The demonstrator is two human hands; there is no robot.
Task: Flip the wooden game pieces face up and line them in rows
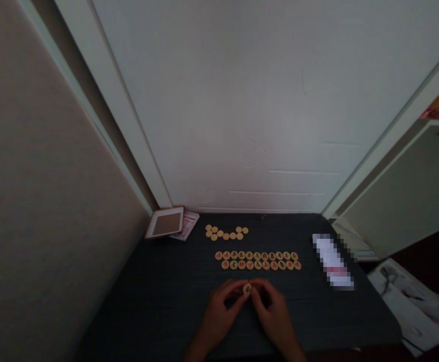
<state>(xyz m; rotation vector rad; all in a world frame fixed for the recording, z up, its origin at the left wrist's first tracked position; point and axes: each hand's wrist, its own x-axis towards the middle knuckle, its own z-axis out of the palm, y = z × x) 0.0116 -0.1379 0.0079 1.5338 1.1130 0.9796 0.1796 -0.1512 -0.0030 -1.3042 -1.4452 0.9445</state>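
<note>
Between the fingertips of my left hand (223, 306) and my right hand (270, 304) is a round wooden Chinese chess piece (247, 288), its dark-marked face showing. Both hands are pinched on it, just above the near part of the dark table. Beyond them lie two long rows of similar pieces, the far row (257, 256) and the near row (257, 265), face up with red and dark characters. Farther back sits a loose cluster of pieces (226, 236) with no characters visible on them.
A framed tablet-like object (166, 222) rests on a printed booklet (187, 226) at the back left. On the right lies a blurred-out pale object (332, 261). A white panel (242, 100) rises behind the dark table (159, 301). A white box (419, 306) stands beyond its right edge.
</note>
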